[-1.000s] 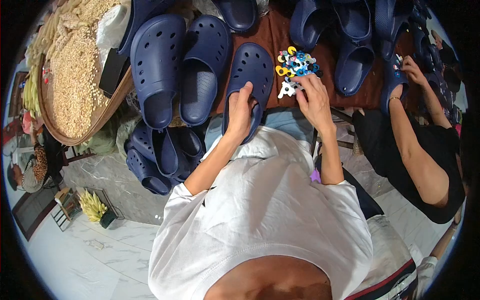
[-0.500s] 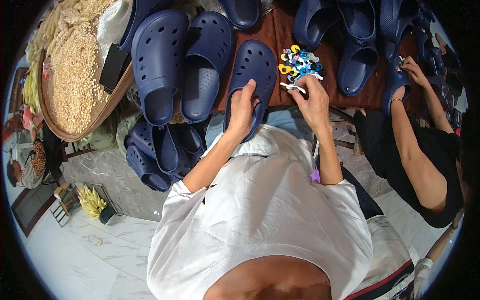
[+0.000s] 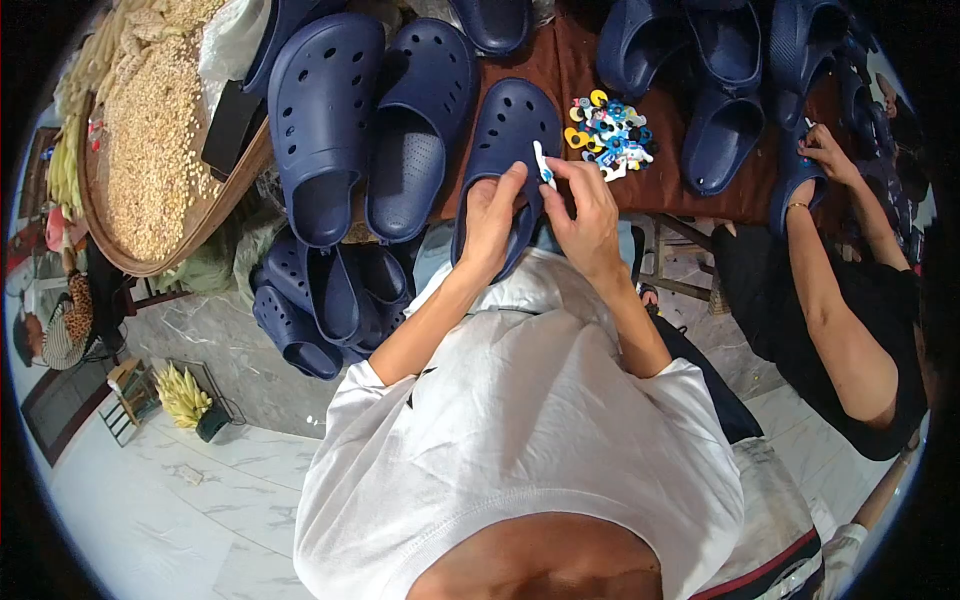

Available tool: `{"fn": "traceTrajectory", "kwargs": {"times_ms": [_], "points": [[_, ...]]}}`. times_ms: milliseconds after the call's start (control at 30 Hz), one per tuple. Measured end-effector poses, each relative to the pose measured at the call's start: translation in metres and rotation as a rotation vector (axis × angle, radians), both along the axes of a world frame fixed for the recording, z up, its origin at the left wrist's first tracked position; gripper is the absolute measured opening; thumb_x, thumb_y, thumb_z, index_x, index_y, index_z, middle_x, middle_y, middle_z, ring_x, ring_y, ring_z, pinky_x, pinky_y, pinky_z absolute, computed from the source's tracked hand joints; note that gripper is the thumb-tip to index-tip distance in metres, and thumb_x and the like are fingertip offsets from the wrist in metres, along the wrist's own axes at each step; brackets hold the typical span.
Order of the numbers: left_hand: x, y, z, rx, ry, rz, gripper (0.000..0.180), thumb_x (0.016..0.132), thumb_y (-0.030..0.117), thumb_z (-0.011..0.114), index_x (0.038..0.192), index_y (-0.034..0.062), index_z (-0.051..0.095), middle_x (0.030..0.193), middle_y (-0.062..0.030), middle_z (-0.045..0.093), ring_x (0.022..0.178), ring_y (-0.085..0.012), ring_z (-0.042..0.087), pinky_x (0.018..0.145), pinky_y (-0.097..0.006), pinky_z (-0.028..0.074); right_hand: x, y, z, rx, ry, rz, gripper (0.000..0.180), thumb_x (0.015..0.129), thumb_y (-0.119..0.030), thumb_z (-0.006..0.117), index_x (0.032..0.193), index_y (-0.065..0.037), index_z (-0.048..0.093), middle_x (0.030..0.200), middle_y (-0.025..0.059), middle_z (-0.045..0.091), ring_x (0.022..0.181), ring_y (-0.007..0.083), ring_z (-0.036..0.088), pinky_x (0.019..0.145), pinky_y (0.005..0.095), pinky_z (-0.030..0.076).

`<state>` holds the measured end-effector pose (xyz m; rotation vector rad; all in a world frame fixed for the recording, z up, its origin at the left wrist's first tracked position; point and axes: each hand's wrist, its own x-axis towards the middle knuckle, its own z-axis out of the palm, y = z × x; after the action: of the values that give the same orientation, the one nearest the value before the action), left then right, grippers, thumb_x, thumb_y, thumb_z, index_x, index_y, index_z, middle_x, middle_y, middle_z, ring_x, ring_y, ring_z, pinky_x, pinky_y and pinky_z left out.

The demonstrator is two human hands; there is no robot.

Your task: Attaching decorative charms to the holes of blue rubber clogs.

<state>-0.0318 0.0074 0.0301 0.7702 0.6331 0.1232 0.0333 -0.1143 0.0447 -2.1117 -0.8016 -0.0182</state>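
Note:
A navy blue clog (image 3: 517, 115) with round vent holes lies at the table's near edge, toe pointing away from me. My left hand (image 3: 488, 222) grips it at the opening, thumb on top and the other fingers hidden inside. Just right of the clog, my right hand (image 3: 588, 222) pinches a small white and blue shoe charm (image 3: 544, 167) between thumb and fingertips, close to the clog's upper. Beyond that hand sits a pile of small charms (image 3: 610, 135) in yellow, blue, white and black.
More navy clogs stand to the left (image 3: 330, 110) and right (image 3: 720, 140) on the brown tablecloth (image 3: 660, 195). A round tray of kernels (image 3: 150, 150) and a black phone (image 3: 232, 130) are at far left. At right, a co-worker's hand (image 3: 828, 155) works on another clog.
My right hand has moved left from beside the pile to the clog, bringing the charm, which is now turned more upright. My left hand still holds the clog.

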Motion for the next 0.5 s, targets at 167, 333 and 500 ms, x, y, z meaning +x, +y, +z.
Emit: {"fn": "traceTrajectory", "kwargs": {"times_ms": [167,333,500], "points": [[-0.002,-0.004,0.002,0.084,-0.022,-0.058,0.026,0.094,0.011,0.062,0.114,-0.0065,0.060,0.101,-0.0043,0.066,0.086,-0.0073,0.060,0.077,-0.021,0.047,0.005,-0.007,-0.003,0.084,0.220,-0.037,0.019,0.088,-0.004,0.067,0.106,0.002,0.065,0.093,0.0117,0.063,0.075,0.0227,0.066,0.067,0.0324,0.052],[-0.008,-0.008,0.005,0.151,0.009,0.020,0.025,0.092,0.004,0.061,0.114,-0.0089,0.060,0.104,-0.0063,0.067,0.088,-0.0071,0.061,0.076,-0.021,0.048,0.015,-0.007,-0.010,0.266,0.629,-0.051,0.015,0.087,-0.005,0.071,0.100,0.002,0.068,0.087,0.0059,0.066,0.074,0.0102,0.066,0.065,0.0237,0.053],[-0.014,-0.012,0.006,0.179,0.001,0.043,0.024,0.092,0.003,0.060,0.113,-0.0087,0.060,0.104,-0.0063,0.067,0.088,-0.0074,0.061,0.076,-0.021,0.048,0.017,-0.004,-0.029,0.361,0.861,0.016,0.017,0.084,-0.004,0.074,0.095,0.000,0.062,0.085,0.0030,0.065,0.072,0.0051,0.061,0.061,0.0184,0.050]]}}
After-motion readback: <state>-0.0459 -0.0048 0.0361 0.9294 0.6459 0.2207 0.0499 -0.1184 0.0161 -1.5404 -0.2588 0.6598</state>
